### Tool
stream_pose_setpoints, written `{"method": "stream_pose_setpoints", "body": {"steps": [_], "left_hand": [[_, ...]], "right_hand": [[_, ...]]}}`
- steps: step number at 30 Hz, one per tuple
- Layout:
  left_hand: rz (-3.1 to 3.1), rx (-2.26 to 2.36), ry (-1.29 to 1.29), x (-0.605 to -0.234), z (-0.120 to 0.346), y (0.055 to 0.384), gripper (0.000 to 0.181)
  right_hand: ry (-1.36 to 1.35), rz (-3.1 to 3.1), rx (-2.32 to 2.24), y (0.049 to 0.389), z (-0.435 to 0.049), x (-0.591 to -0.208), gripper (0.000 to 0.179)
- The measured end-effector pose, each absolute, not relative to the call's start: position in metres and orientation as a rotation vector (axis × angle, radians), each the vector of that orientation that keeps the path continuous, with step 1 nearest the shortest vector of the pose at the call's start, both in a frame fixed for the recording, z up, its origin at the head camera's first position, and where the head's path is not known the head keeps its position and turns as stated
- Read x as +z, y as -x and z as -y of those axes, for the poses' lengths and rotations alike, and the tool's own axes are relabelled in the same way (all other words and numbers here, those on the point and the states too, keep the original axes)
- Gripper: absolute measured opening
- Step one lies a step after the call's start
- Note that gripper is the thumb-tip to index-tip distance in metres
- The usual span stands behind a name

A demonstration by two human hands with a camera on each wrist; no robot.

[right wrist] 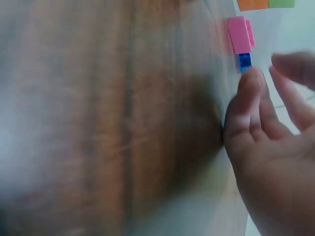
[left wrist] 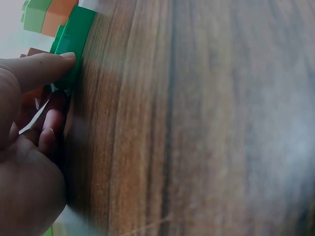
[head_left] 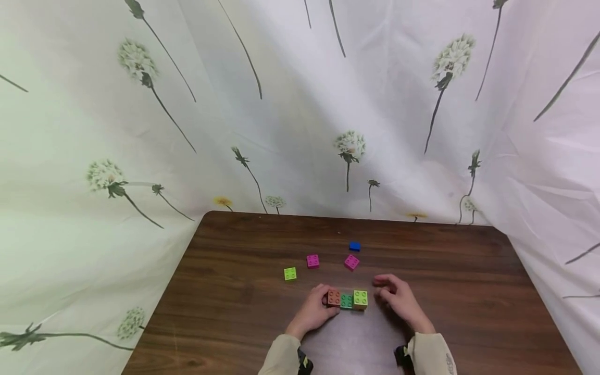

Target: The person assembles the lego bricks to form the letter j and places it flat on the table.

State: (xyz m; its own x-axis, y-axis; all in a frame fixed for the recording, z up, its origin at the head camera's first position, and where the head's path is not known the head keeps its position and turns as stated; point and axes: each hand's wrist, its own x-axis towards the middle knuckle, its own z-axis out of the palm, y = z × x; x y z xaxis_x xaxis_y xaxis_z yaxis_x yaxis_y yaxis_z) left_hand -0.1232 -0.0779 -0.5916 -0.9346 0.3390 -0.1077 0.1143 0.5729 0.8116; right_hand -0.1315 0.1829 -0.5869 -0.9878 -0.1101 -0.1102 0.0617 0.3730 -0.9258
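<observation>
My left hand [head_left: 313,310] grips the left end of a small toy brick build on the table, with the thumb against the long green brick [head_left: 346,301]. A brown brick [head_left: 334,298] sits on that end. At the other end a lime brick [head_left: 360,297] tops an orange brick [left wrist: 58,15]. In the left wrist view the thumb presses the side of the green brick [left wrist: 74,34], while the other fingers are partly hidden behind. To the right of the build, my right hand [head_left: 402,301] is apart from it, holding nothing, fingers loosely bent.
Beyond the build lie loose bricks: a lime one [head_left: 290,273], a pink one [head_left: 312,261], another pink one [head_left: 352,262] and a blue one [head_left: 354,246]. The dark wooden table [head_left: 225,312] meets a white flowered cloth [head_left: 300,156] at its back edge.
</observation>
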Motion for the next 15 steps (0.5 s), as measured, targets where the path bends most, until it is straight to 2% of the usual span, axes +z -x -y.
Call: {"method": "stream_pose_setpoints", "body": {"steps": [6, 12, 15], "left_hand": [[-2.559, 1.271, -0.363, -0.591, 0.079, 0.124, 0.037], [-2.547, 1.27, -0.369, -0.59, 0.078, 0.125, 0.038], [-2.54, 1.28, -0.365, -0.588, 0.08, 0.124, 0.038]], "right_hand": [[0.152, -2.645, -1.534, 0.155, -0.171, -0.584, 0.032], [0.383, -2.747, -1.398, 0.175, -0.162, -0.583, 0.043], [0.413, -2.734, -1.353, 0.183, -0.156, -0.58, 0.049]]}}
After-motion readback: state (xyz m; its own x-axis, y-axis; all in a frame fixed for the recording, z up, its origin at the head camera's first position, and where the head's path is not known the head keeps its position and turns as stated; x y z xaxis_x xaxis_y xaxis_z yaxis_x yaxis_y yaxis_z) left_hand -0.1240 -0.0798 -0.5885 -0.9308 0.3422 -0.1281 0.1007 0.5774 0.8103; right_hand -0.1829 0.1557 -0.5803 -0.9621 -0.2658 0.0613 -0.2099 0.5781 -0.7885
